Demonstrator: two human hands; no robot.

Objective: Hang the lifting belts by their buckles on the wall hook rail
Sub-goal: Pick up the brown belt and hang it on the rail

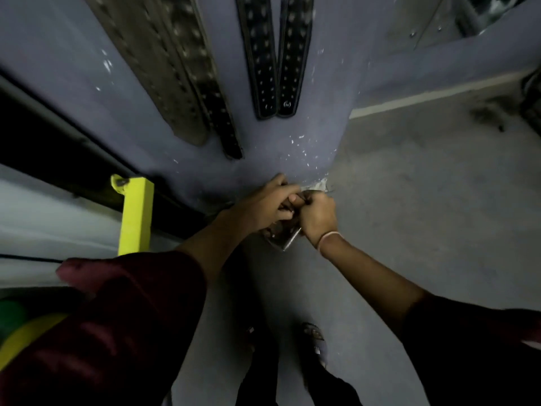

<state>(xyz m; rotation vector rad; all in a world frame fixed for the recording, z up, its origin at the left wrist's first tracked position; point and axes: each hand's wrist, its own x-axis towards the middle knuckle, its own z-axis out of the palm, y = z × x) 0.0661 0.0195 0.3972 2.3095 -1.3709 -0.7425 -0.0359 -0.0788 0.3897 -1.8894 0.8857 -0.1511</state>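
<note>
Left hand (263, 207) and right hand (318, 214) meet low by the wall (322, 127), each grip curled tight on a shiny metal piece (284, 238), probably a buckle being readied for hooking, while other belts (263, 68) hang above.

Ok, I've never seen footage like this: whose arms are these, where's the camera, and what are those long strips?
No machine here: a person wears one wide-angle camera on the head, looking down along a wall, so you see their own arms. The long strips are lifting belts hanging against the grey wall: a tan belt, a narrow black belt beside it, and a dark pair further right. The left hand and the right hand meet close to the wall, both curled round a shiny metal piece, probably a buckle; blur hides the details. A yellow post stands to the left. The hook rail is out of view.
</note>
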